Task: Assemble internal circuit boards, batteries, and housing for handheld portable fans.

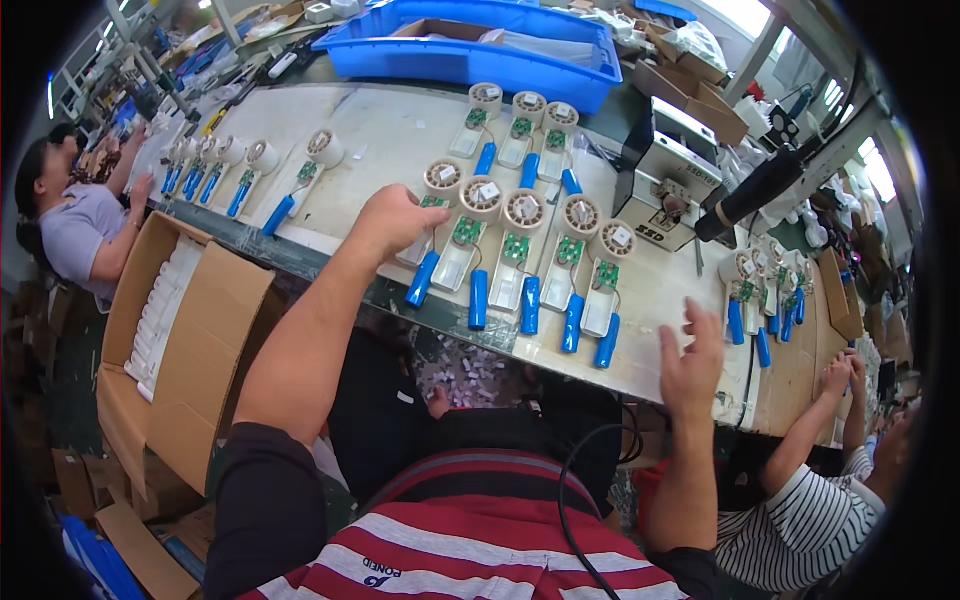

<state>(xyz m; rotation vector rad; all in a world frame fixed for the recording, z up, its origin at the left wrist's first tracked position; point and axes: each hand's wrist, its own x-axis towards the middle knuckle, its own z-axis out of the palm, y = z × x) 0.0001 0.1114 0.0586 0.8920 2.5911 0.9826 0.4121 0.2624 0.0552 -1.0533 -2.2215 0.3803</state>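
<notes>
Several opened white handheld fans lie in a row on the bench, each with a round head, a green circuit board and a blue battery on wires. At the row's left end, my left hand (392,222) has its thumb and fingers closed at the circuit board (434,202) of one handheld fan (443,175); the fingers hide part of its housing. Its blue battery (423,280) hangs toward the bench edge. My right hand (693,362) is open and holds nothing, above the front edge, right of the row's last battery (607,342).
More opened fans (522,130) lie behind the row, with others at both sides. A blue bin (470,62) stands behind; a black-and-white box machine (668,165) and a black tool (750,200) are at right. A carton (200,350) is at left. One person sits at each side.
</notes>
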